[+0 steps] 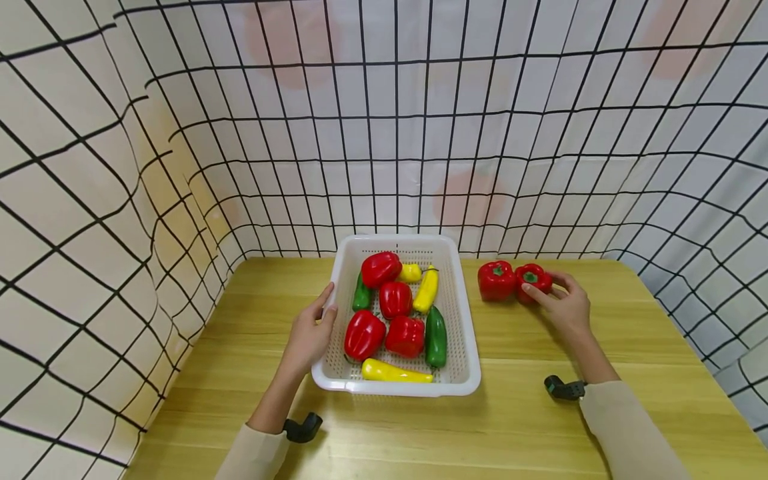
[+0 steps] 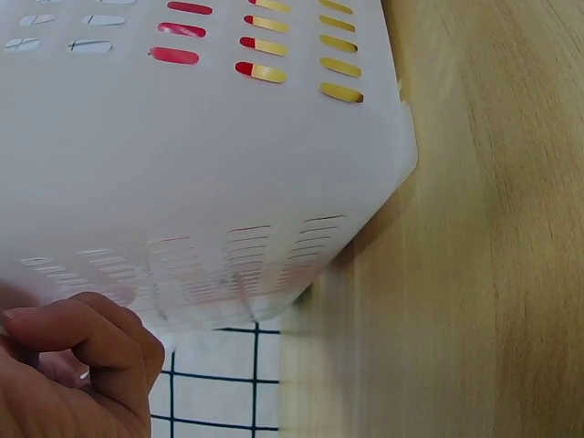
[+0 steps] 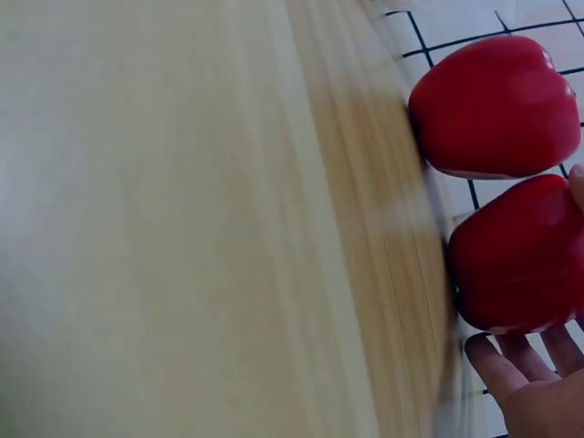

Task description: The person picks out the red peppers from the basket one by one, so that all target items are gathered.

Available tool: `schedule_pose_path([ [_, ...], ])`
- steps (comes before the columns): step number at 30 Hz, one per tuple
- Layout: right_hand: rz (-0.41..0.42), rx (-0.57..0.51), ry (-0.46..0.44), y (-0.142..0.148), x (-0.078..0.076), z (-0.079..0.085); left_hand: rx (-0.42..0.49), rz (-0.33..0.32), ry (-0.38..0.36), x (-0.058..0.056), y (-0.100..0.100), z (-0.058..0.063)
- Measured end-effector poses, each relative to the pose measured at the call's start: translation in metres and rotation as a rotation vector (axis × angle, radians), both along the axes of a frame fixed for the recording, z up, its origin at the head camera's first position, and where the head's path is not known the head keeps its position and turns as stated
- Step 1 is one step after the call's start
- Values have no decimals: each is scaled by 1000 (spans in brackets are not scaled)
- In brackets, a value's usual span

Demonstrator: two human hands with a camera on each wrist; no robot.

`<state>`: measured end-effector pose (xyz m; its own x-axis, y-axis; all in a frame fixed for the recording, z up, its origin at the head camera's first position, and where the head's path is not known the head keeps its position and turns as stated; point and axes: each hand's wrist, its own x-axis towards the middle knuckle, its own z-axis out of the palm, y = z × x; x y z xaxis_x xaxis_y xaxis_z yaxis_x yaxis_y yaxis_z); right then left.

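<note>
A white perforated plastic basket (image 1: pixel 471 333) stands mid-table, with several red bell peppers (image 1: pixel 405 337), three yellow peppers (image 1: pixel 396 371) and two green peppers (image 1: pixel 436 337) inside. My left hand (image 1: pixel 311 333) grips its left rim; curled fingers (image 2: pixel 114 342) show beside the basket wall (image 2: pixel 182 155) in the left wrist view. Right of the basket, my right hand (image 1: pixel 564 303) holds a red bell pepper (image 1: pixel 531 275) between thumb and fingers, green stem upward. A second red bell pepper (image 1: pixel 496 280) sits close against its left side. Both peppers appear at the right edge of the right wrist view.
The wooden table (image 1: pixel 510 433) extends around the basket to both sides and the front. White cloth with a black grid (image 1: pixel 414 133) rises behind the table and along its sides. A small black camera (image 1: pixel 303 427) is worn on each wrist.
</note>
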<state>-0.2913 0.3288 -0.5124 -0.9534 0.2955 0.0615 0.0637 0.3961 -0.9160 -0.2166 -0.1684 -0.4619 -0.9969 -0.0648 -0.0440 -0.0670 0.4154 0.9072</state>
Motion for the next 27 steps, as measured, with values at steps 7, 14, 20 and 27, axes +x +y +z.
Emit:
schedule_pose_path([
  [7, 25, -11, 16, 4, 1, 3, 9, -8, -1, 0, 0, -1],
  [14, -6, 26, 133, 3, 2, 16, 4, -11, 0, 0, 0, -2],
  [20, 26, 77, 221, -11, 8, 40, 2, -8, -2, 1, 0, -2],
  [27, 135, 95, 240, -41, 17, 65, -4, -8, 5, 0, 0, -1],
])
